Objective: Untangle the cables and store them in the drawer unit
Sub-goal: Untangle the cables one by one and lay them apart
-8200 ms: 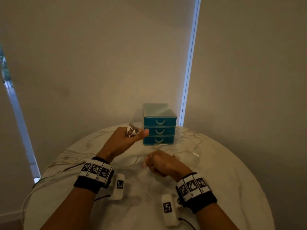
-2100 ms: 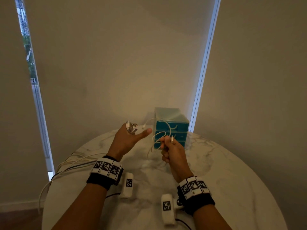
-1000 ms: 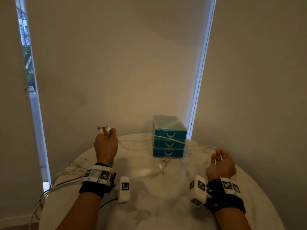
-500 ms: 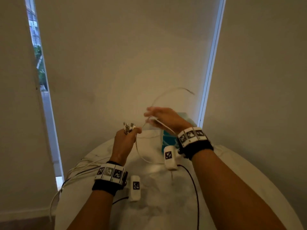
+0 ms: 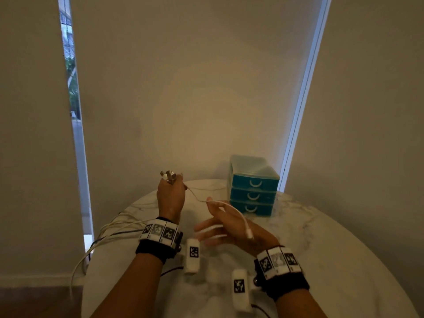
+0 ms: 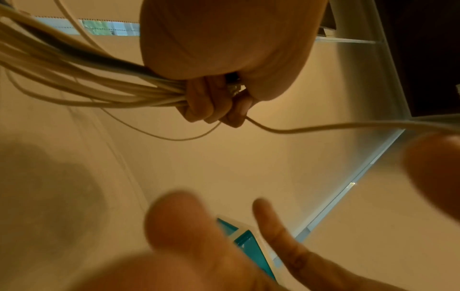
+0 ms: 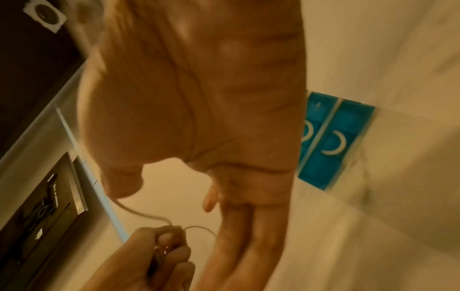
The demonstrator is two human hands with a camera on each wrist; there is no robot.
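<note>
My left hand is raised over the round marble table and grips a bundle of white cables, with their metal plug ends sticking out above the fist. One thin white cable runs from that fist across the back of my right hand, its connector hanging near the wrist. My right hand's fingers are spread and blurred, curled round nothing. The teal three-drawer unit stands at the back of the table, all drawers closed.
The bundle's long cable tails trail off the table's left edge toward the floor. Roller blinds cover the windows just behind the table. Bare marble lies to the right of the drawer unit.
My right hand has dropped from above the left fist to low over the table, fingers spread, with the loose cable draped over it. The left hand still grips the bundle.
</note>
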